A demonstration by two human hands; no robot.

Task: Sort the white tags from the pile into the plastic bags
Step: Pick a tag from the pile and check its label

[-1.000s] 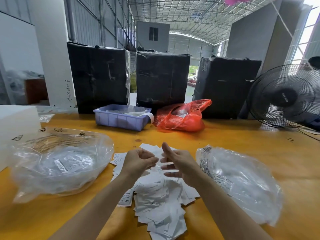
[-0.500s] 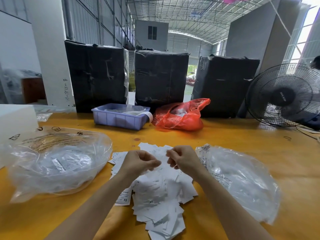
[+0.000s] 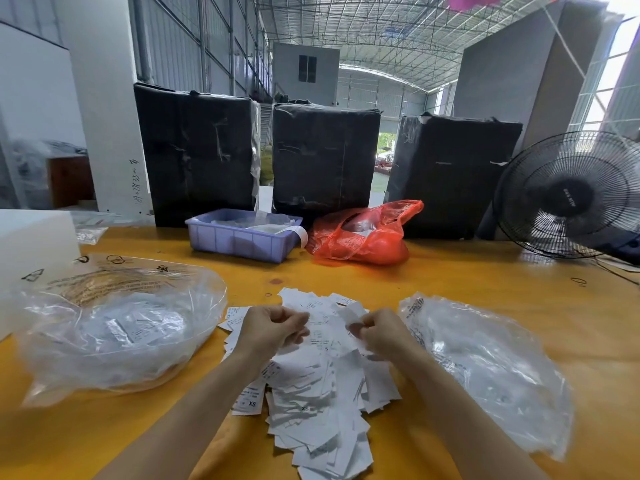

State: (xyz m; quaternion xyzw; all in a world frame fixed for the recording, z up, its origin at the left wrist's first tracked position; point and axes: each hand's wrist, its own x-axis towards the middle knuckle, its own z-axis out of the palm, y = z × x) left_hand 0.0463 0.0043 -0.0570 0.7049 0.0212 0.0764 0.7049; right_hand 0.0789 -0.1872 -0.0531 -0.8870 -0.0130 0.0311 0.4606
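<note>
Pinching a white tag [image 3: 349, 315], right hand [image 3: 379, 332]; left hand's [image 3: 268, 327] grip unclear above printed pile [image 3: 322, 393].

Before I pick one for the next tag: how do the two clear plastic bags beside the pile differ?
The left bag stands puffed up with printed warning symbols on its upper face; the right bag lies flatter and crumpled, with print only near its rim. Tags show plainly inside the left bag, less clearly in the right. Both are clear and flank the tag pile.

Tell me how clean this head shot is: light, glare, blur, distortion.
Head view: daylight blows out the window at upper right; wide-angle bend tilts the black bales and pillar; glare streaks the clear bags; right hand and its tag slightly motion-blurred; nearest tags in the pile read soft.
</note>
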